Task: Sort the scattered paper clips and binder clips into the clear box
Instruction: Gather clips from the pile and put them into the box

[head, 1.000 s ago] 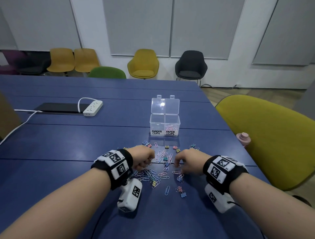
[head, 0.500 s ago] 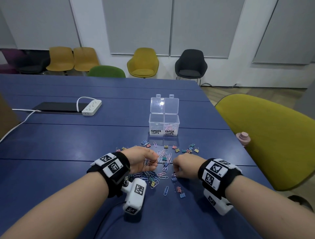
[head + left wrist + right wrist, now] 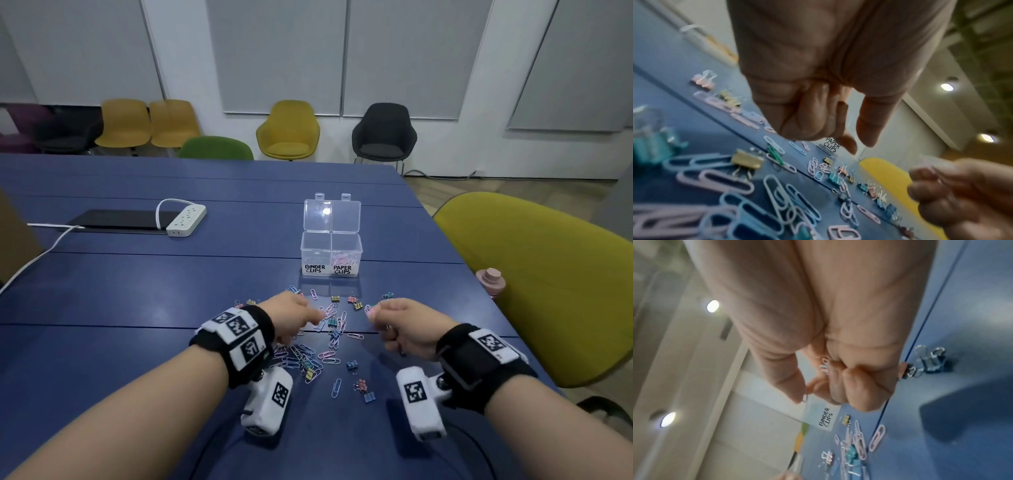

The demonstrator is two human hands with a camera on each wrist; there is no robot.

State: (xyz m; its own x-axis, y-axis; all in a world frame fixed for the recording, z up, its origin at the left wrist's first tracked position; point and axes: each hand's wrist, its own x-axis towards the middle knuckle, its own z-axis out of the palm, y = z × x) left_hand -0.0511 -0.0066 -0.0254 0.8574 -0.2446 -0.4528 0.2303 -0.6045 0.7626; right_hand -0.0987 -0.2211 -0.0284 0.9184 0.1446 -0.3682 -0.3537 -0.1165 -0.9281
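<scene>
navy table, pastel paper clips, mustard chair, black-and-white wristbands

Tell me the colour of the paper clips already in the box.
Pink paper clips, clearest in the head view.

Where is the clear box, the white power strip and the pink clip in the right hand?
clear box (image 3: 315,255): head view, front wall of the binder-clip side.
white power strip (image 3: 186,220): head view, its top face.
pink paper clip (image 3: 368,309): head view, the loop sticking out past the fingertips of the right hand (image 3: 406,327).
</scene>
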